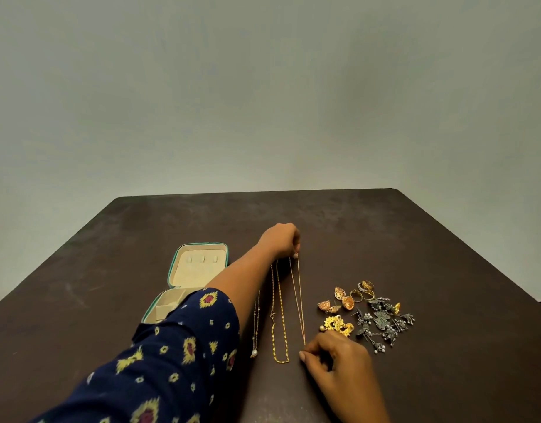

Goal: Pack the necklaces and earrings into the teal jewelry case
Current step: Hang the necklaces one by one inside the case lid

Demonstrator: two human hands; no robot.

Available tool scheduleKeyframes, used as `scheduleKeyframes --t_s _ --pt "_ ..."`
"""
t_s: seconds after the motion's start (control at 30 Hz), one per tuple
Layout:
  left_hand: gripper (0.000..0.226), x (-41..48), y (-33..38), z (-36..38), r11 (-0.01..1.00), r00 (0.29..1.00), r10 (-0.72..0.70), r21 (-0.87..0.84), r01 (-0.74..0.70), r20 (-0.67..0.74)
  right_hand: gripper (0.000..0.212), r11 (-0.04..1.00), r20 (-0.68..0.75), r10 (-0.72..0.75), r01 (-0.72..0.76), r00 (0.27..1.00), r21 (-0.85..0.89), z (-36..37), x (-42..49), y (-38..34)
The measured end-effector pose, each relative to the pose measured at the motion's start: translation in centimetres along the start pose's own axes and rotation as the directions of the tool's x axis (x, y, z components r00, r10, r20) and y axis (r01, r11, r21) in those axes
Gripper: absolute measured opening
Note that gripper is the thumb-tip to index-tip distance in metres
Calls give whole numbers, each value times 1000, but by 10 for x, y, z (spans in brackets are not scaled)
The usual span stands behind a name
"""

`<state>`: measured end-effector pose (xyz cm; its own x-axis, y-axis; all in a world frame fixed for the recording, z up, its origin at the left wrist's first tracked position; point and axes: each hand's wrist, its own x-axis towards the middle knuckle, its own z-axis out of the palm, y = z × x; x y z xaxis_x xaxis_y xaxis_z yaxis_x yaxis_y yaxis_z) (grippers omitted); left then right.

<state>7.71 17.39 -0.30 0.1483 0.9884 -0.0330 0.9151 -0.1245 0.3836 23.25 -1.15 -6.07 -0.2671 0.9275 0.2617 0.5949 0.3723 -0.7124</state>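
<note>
The teal jewelry case [199,268] lies open on the dark table, beige inside, its near half partly hidden by my left sleeve. My left hand [279,239] reaches across and pinches the far end of a thin rose-gold necklace [297,297]. My right hand [339,361] pinches its near end, so the chain lies stretched between them. Left of it lie a yellow gold chain [278,315] and a fine chain with a pearl [255,325]. A pile of gold earrings [339,303] and dark silver earrings [382,325] sits to the right.
Gold rings [364,290] lie at the far side of the earring pile. The brown table [415,239] ends at a grey wall behind, with its right edge running diagonally.
</note>
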Motion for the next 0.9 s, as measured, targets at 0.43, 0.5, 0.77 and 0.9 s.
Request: scheduleKeyframes --t_s 0.43,0.5,0.77,0.9 --pt "17 -2 -5 2 998 998 -36 50 38 -44 43 1000 6 -1 1 1000 -20 0 -1 0" --pt "19 -6 -7 1 998 996 -36 40 40 -76 35 1000 12 -3 3 1000 -12 -1 -1 0" --pt "28 -43 -19 -12 989 966 -72 -141 38 -250 22 998 -11 -22 23 1000 58 -6 -4 -6" --pt "26 -73 -25 -30 976 940 -90 -215 18 -330 20 999 -19 -29 29 999 17 -7 -6 -7"
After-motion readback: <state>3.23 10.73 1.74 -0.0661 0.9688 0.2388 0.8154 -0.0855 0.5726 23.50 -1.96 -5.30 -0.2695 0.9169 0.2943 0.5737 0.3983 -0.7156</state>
